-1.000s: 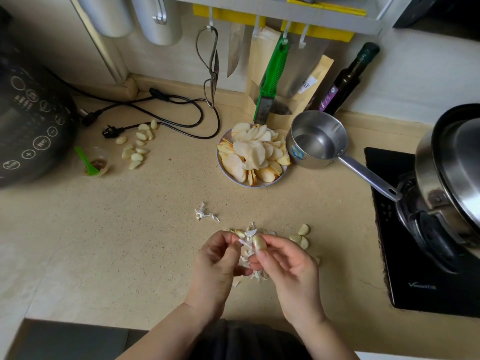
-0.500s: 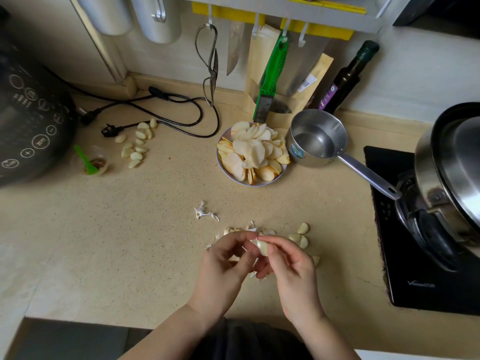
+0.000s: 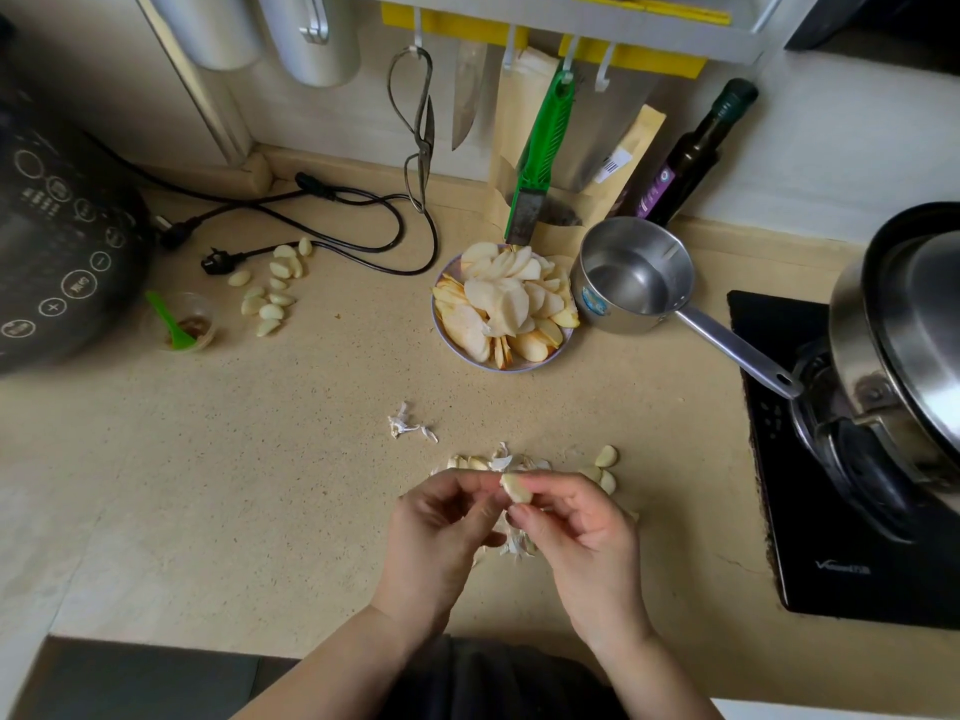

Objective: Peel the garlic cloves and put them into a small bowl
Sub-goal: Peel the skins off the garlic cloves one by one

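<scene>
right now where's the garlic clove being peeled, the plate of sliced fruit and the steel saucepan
garlic clove (image 3: 516, 488), head view, on its bare middle between the fingertips
plate of sliced fruit (image 3: 519, 367), head view, on its near rim
steel saucepan (image 3: 589, 304), head view, on its outer wall

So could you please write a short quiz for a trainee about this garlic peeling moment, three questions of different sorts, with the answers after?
1. True or false: both hands are at one garlic clove above the counter.
2. Multiple choice: the plate by the steel saucepan holds A) whole garlic bulbs, B) pale slices, C) water.
3. Fill in: the pile of garlic cloves at the far left lies beside the black power ____.

Key
1. True: the left hand and the right hand both pinch it.
2. B.
3. Cord.
</scene>
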Available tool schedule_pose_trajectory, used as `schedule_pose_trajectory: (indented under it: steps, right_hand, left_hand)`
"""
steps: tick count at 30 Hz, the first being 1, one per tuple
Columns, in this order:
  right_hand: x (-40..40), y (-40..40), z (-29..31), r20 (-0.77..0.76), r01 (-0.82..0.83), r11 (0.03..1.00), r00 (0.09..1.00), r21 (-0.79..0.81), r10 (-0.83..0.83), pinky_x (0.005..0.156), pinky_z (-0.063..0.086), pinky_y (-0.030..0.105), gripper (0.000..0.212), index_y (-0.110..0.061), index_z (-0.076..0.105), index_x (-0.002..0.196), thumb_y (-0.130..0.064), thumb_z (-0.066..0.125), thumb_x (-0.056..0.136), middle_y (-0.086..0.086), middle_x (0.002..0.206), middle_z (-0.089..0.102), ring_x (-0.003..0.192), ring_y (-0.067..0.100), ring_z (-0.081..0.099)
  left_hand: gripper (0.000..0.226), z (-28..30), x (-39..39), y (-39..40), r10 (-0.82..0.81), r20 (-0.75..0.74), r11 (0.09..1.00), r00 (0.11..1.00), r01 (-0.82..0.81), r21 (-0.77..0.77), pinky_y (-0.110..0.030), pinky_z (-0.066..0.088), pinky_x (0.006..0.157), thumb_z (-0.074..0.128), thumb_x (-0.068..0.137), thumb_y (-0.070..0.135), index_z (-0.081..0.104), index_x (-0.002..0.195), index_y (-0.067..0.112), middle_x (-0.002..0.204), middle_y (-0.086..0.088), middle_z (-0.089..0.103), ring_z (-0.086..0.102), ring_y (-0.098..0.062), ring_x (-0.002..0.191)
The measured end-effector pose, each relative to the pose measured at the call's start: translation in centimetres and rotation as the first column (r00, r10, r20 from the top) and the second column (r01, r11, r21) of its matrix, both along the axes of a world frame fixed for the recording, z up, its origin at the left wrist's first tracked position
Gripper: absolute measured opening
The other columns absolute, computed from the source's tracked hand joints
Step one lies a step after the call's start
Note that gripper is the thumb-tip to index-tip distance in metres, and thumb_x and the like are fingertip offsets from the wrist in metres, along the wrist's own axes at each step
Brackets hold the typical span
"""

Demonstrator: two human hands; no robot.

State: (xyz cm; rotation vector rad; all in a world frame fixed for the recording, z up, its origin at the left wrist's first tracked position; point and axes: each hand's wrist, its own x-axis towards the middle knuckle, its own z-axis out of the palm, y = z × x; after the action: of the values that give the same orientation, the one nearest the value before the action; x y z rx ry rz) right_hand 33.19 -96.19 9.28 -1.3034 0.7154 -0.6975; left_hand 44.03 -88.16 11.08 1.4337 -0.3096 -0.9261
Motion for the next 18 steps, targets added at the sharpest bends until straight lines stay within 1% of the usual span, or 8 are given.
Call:
schedule_pose_trajectory:
  steps: [4, 6, 7, 9, 11, 13, 16, 18]
  right_hand:
    - [0.13, 0.2, -0.19, -0.021, 0.026, 0.996, 0.999, -0.082, -0.028, 0.077, 0.056, 0.023, 0.028, -0.023, 0.073, 0.096, -0.003, 0.071, 0.077, 0.002, 0.098, 0.075, 0.091, 0.02, 0.072]
    - [0.09, 0.07, -0.31, -0.063, 0.033, 0.968, 0.997, -0.248, -0.05, 0.079, 0.056, 0.023, 0.033, -0.023, 0.073, 0.097, 0.001, 0.073, 0.075, -0.004, 0.101, 0.074, 0.095, 0.017, 0.071]
    - [0.08, -0.07, -0.32, -0.087, 0.025, 0.931, 0.994, -0.365, -0.061, 0.08, 0.057, 0.024, 0.035, -0.02, 0.073, 0.098, 0.006, 0.074, 0.074, -0.006, 0.102, 0.073, 0.097, 0.015, 0.07]
    - [0.13, -0.3, -0.23, -0.13, -0.004, 0.81, 0.988, -0.586, -0.089, 0.082, 0.056, 0.024, 0.032, -0.011, 0.073, 0.096, 0.01, 0.075, 0.072, -0.005, 0.105, 0.071, 0.1, 0.011, 0.069]
    - [0.23, -0.39, -0.03, -0.16, -0.024, 0.705, 0.979, -0.709, -0.127, 0.084, 0.055, 0.023, 0.024, -0.007, 0.074, 0.093, 0.007, 0.075, 0.073, -0.002, 0.106, 0.07, 0.1, 0.008, 0.067]
    - [0.32, -0.32, 0.07, -0.17, -0.023, 0.663, 0.973, -0.748, -0.158, 0.082, 0.056, 0.025, 0.021, -0.006, 0.075, 0.092, 0.005, 0.074, 0.073, -0.002, 0.105, 0.07, 0.099, 0.008, 0.067]
    - [0.34, -0.31, 0.04, -0.16, -0.008, 0.658, 0.972, -0.753, -0.171, 0.08, 0.057, 0.027, 0.02, -0.005, 0.075, 0.09, 0.004, 0.075, 0.073, -0.001, 0.104, 0.071, 0.098, 0.008, 0.068]
    - [0.34, -0.3, -0.02, -0.146, 0.0, 0.676, 0.976, -0.737, -0.16, 0.081, 0.057, 0.026, 0.021, -0.005, 0.075, 0.09, 0.006, 0.075, 0.073, 0.0, 0.104, 0.071, 0.098, 0.009, 0.068]
  left_hand:
    - [0.02, 0.06, -0.13, 0.1, 0.018, -0.091, 1.0, 0.996, -0.02, -0.016, -0.025, 0.053, 0.056, 0.072, 0.072, 0.019, 0.075, 0.083, 0.003, 0.068, -0.005, 0.07, 0.058, -0.009, 0.055]
    - [0.017, 0.03, -0.31, -0.01, 0.048, -0.124, 0.999, 0.991, -0.046, 0.014, -0.026, 0.054, 0.054, 0.072, 0.073, 0.016, 0.074, 0.078, 0.001, 0.061, -0.005, 0.065, 0.053, -0.01, 0.051]
    - [0.012, 0.07, -0.36, -0.09, 0.061, -0.135, 0.998, 0.989, -0.057, 0.031, -0.026, 0.053, 0.052, 0.072, 0.075, 0.013, 0.073, 0.075, 0.001, 0.058, -0.005, 0.061, 0.051, -0.01, 0.049]
    - [0.009, 0.25, -0.33, -0.19, 0.072, -0.156, 0.997, 0.985, -0.066, 0.048, -0.026, 0.052, 0.051, 0.07, 0.078, 0.008, 0.073, 0.07, 0.003, 0.057, -0.007, 0.058, 0.049, -0.01, 0.048]
    - [0.01, 0.5, -0.19, -0.21, 0.072, -0.201, 0.997, 0.977, -0.066, 0.036, -0.026, 0.052, 0.051, 0.07, 0.074, 0.014, 0.073, 0.069, 0.006, 0.057, -0.006, 0.057, 0.05, -0.01, 0.048]
    - [0.011, 0.61, -0.12, -0.22, 0.066, -0.233, 0.998, 0.97, -0.061, 0.028, -0.025, 0.052, 0.05, 0.07, 0.073, 0.016, 0.072, 0.069, 0.005, 0.056, -0.004, 0.056, 0.049, -0.01, 0.048]
    - [0.011, 0.57, -0.17, -0.33, 0.081, -0.255, 0.996, 0.964, -0.073, 0.041, -0.023, 0.05, 0.048, 0.065, 0.083, 0.003, 0.069, 0.074, -0.001, 0.054, -0.002, 0.053, 0.047, -0.01, 0.046]
    - [0.013, 0.61, -0.16, -0.43, 0.095, -0.268, 0.995, 0.959, -0.087, 0.044, -0.022, 0.05, 0.047, 0.062, 0.085, 0.001, 0.068, 0.073, 0.0, 0.054, -0.001, 0.052, 0.047, -0.008, 0.044]
